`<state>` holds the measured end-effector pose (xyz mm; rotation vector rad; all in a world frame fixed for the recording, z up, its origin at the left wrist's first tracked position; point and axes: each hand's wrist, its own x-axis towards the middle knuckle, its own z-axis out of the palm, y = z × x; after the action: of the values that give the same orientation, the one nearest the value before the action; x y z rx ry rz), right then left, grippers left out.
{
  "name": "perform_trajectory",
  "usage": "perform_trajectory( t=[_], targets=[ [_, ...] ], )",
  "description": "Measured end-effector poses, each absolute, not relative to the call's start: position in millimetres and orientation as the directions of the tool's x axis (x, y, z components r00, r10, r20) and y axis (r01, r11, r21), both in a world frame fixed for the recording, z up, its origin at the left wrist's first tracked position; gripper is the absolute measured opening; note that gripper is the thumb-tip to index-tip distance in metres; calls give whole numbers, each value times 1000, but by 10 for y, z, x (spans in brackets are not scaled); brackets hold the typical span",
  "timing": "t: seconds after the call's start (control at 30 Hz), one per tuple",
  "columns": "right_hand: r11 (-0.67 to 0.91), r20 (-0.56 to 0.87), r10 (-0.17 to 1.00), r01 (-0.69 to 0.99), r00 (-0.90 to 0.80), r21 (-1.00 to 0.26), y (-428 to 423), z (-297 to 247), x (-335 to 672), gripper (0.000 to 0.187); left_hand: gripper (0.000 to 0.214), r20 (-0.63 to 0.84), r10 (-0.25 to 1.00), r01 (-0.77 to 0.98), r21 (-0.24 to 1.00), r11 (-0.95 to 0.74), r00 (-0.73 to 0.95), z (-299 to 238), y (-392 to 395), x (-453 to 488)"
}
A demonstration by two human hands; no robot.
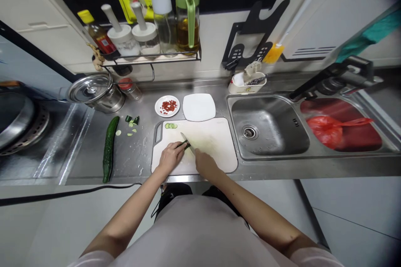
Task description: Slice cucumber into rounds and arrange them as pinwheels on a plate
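Note:
On the white cutting board (219, 146), my left hand (171, 156) pins down a dark green cucumber piece (184, 144) with its fingers closed on it. My right hand (205, 164) is wrapped round the handle of a knife (184, 137), whose blade lies against that piece; the handle itself is hidden in the fist. Several pale cucumber slices (171, 125) rest at the board's upper left corner. A whole cucumber (110, 148) lies on the steel counter to the left, with cucumber scraps (133, 120) near it.
Behind the board stand a plate of red chopped bits (158, 107) and a white square plate (199, 107). A sink (269, 127) is at the right, with a red plastic bag (326, 131) in its second basin. A lidded pot (108, 98) and stove (29, 133) are left. Bottles fill the shelf (150, 59).

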<state>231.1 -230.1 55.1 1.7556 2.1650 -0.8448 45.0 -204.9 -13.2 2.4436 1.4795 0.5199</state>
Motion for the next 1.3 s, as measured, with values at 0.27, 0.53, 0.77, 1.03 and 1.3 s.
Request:
perform_trajectory(
  t=[0.27, 0.53, 0.77, 1.03, 1.3],
  targets=[
    [121, -535, 804, 953, -258, -277, -2325, 575, 2320, 39, 32, 186, 888, 803, 379, -460, 421, -113, -2047, 447],
    [57, -577, 783, 950, -233, -306, -2255, 680, 2252, 37, 31, 188, 889, 799, 391, -458, 417, -99, -2049, 454],
    [64, -573, 788, 955, -227, -290, -2261, 577, 2239, 37, 31, 195, 886, 797, 386, -464, 421, -103, -2042, 450],
    [40, -538, 810, 938, -232, -343, -2188, 497, 2183, 34, 31, 203, 882, 791, 390, -471, 425, -115, -2045, 445],
    [50, -509, 833, 944, -220, -326, -2217, 439, 2239, 32, 32, 212, 873, 798, 353, -488, 440, -124, -2048, 439]
  ],
)
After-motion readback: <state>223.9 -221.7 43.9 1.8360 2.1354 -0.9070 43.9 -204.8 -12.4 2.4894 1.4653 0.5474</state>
